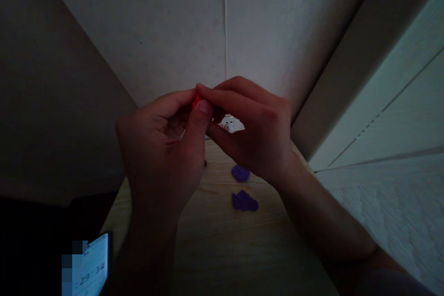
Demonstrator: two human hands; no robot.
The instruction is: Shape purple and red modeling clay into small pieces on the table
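In the head view a small red lump (196, 101), perhaps modelling clay, sits pinched between my fingertips above the table. My left hand (164, 148) has its thumb and forefinger closed on it. From the other side, my right hand (258, 132) presses its fingertips against the same lump, so most of it is hidden. Below my right hand lie two flat purple clay pieces on the wooden table (215, 240): a rounded purple piece (240, 173) and, nearer to me, a longer, uneven purple piece (244, 200).
A phone with a lit screen (92, 266) showing digits lies at the lower left. Behind the hands is a pale wall (173, 23) with a socket (229, 122). A white panel (391, 101) stands on the right. A small dark object (205, 163) is partly hidden by my left hand.
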